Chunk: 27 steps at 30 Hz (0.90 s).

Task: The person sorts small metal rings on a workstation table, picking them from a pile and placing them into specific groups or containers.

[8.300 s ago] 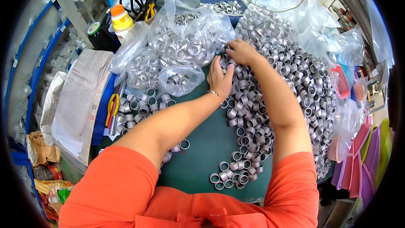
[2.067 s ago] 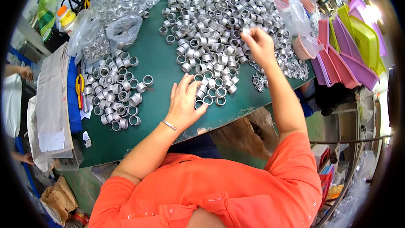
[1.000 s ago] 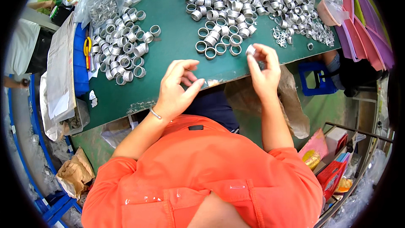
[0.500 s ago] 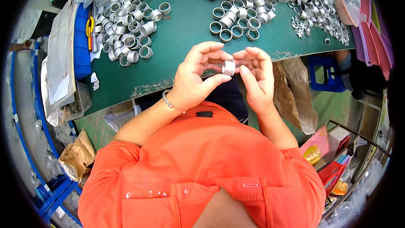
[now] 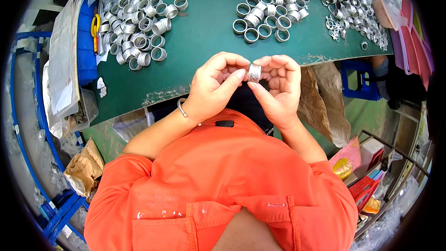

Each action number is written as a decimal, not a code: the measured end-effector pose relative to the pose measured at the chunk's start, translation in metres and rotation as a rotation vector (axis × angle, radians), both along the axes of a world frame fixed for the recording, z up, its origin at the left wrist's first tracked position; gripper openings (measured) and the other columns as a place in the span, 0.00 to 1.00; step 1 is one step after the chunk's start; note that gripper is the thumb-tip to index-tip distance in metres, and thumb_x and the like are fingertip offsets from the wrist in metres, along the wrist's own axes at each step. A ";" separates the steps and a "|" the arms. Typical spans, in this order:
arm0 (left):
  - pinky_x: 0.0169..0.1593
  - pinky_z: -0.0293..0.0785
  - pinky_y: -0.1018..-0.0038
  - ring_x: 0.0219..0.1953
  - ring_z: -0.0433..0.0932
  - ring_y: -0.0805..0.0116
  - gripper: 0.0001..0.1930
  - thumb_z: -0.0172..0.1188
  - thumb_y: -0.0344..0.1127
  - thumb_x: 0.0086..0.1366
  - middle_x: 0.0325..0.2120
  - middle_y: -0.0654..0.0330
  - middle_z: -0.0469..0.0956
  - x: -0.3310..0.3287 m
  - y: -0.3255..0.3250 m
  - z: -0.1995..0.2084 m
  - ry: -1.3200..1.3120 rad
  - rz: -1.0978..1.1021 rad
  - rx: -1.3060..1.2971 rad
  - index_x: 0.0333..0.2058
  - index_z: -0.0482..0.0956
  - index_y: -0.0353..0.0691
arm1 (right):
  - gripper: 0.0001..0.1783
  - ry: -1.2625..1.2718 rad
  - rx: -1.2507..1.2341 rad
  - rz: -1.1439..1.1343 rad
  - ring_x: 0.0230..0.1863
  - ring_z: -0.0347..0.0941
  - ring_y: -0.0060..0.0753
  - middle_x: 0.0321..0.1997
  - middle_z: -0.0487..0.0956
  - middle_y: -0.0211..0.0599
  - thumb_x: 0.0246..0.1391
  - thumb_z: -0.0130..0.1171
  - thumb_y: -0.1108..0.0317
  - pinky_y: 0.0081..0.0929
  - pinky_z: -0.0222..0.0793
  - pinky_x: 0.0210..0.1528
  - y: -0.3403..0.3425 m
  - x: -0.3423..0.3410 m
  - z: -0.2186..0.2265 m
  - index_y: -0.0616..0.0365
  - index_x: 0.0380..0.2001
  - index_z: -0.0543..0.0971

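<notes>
Green table (image 5: 200, 42), blue stool (image 5: 355, 80), yellow-handled scissors (image 5: 95, 25), pink trays (image 5: 413, 42)

shirt: bright orange, short sleeves, chest pockets w/ stitched flaps
left wrist: thin silver bangle (image 5: 181, 108)
collar area: small black clip (image 5: 225, 123)
forearms: bare, no gloves on either hand

Bright, even overhead light; colours saturated. Soft short shadows under rings (image 5: 139, 32) on green tabletop (image 5: 204, 28). Small specular glints on ring (image 5: 254, 72) between fingers (image 5: 232, 75) and on piles toward tabletop's far edge. Strong fisheye: tabletop's near edge bows, black vignette fills picture corners. Centre sharp; rim soft, smeared, slightly overexposed at right. No motion blur on hands.
</notes>
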<state>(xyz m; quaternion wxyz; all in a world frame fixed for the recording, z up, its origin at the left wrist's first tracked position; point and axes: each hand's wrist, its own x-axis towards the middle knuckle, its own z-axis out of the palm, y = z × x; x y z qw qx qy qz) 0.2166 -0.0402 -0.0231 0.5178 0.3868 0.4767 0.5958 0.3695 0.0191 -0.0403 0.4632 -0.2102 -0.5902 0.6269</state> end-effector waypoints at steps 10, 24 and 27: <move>0.40 0.75 0.81 0.37 0.76 0.76 0.08 0.60 0.23 0.59 0.40 0.59 0.72 0.001 0.002 0.004 0.312 -0.075 0.009 0.38 0.75 0.33 | 0.16 -0.471 0.642 -0.244 0.42 0.71 0.33 0.47 0.72 0.40 0.45 0.61 0.83 0.28 0.70 0.44 0.007 0.033 0.012 0.62 0.40 0.74; 0.31 0.71 0.78 0.27 0.72 0.74 0.03 0.59 0.27 0.59 0.33 0.61 0.73 -0.006 0.005 -0.010 0.599 0.008 0.126 0.33 0.75 0.36 | 0.10 -0.845 0.361 -0.776 0.43 0.69 0.45 0.43 0.72 0.46 0.53 0.53 0.77 0.35 0.66 0.46 0.039 0.146 -0.042 0.67 0.40 0.73; 0.33 0.71 0.78 0.29 0.72 0.73 0.04 0.58 0.27 0.60 0.34 0.61 0.73 -0.004 0.004 -0.010 0.567 0.011 0.096 0.34 0.75 0.36 | 0.11 -0.696 0.645 -0.549 0.45 0.69 0.49 0.43 0.71 0.50 0.52 0.53 0.79 0.38 0.64 0.50 0.050 0.089 -0.012 0.68 0.41 0.72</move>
